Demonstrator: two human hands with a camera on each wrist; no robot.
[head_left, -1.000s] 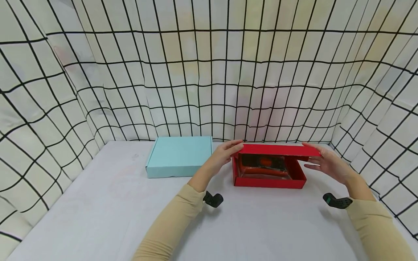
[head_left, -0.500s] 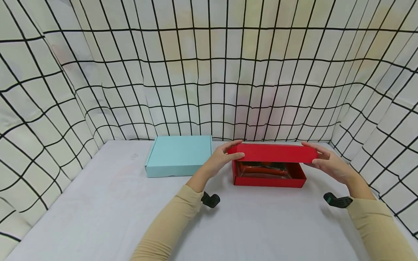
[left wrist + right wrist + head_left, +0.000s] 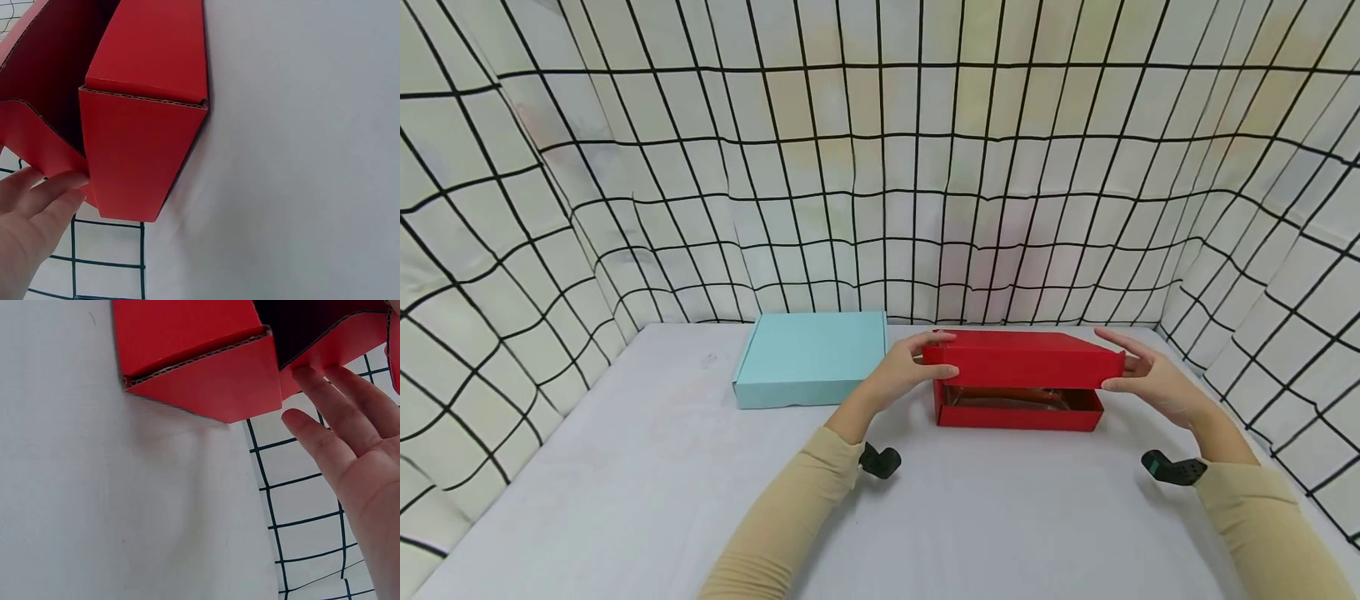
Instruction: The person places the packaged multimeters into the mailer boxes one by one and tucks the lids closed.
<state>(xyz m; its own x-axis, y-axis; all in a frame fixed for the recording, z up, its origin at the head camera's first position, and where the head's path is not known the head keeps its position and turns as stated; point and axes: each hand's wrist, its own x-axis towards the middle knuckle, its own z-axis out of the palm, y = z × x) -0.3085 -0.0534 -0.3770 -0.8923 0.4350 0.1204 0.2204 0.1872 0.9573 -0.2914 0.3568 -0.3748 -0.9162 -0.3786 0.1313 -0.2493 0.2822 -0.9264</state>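
Note:
A red cardboard box (image 3: 1018,418) stands on the table, its hinged lid (image 3: 1022,365) tilted down with a gap left at the front. Through that gap shows a brownish-orange item in clear plastic (image 3: 1007,395), mostly hidden by the lid. My left hand (image 3: 897,373) holds the lid's left end, thumb on its front flap; in the left wrist view the fingers (image 3: 56,190) touch the side flap. At the lid's right end, my right hand (image 3: 1159,385) has its thumb by the front corner and its fingers (image 3: 340,412) against the side flap.
A closed light-blue box (image 3: 812,350) lies left of the red one, near my left forearm. White cloth covers the table (image 3: 985,517). White walls with a black grid (image 3: 880,167) rise behind and at both sides. Each wrist wears a small black camera mount (image 3: 880,461).
Both hands have swung the red lid forward and down, so its front flap hangs lower over the box. Less of the wrapped item shows. The light-blue box has stayed put.

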